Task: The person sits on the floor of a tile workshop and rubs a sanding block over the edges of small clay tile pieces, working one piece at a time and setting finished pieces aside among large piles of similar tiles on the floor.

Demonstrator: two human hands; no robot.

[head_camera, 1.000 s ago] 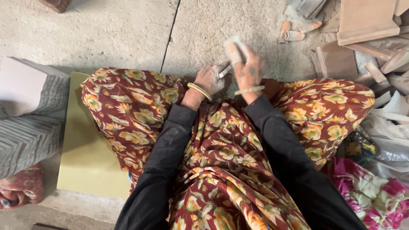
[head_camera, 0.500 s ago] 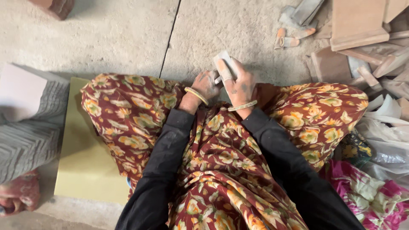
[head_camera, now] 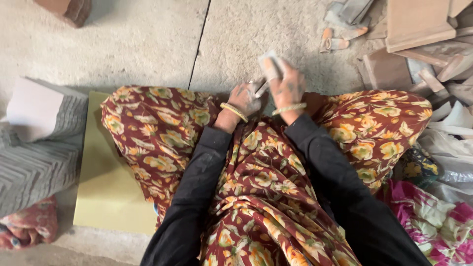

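The person sits on the concrete floor (head_camera: pixel 148 44), legs crossed under a red flowered cloth (head_camera: pixel 162 133). Both hands meet in front of the knees, at about twelve o'clock from the body. The right hand (head_camera: pixel 288 88) is clamped on a small pale flat piece (head_camera: pixel 268 63), fingers wrapped around it, and the piece stands out above the fingers. The left hand (head_camera: pixel 245 98) is closed too, just beside the right one and touching it; it seems to hold a thin grey thing against the lower end of the piece, but I cannot tell what it is.

How far the work is, I can only judge: the piece is in the hands and not laid down, so the work on it looks to be in the middle. Small tan pieces (head_camera: pixel 337 42) lie on the floor at one o'clock; whether these are finished, the picture does not show.

For moving, the floor is open from ten to twelve o'clock, with one straight joint (head_camera: pixel 199 47) running away. At two o'clock a heap of flat stone slabs (head_camera: pixel 419 29) with sharp edges stands near. At nine o'clock lies a yellow-green board (head_camera: pixel 106 187), partly under the knee, and beyond it a grey ridged block (head_camera: pixel 39 148).
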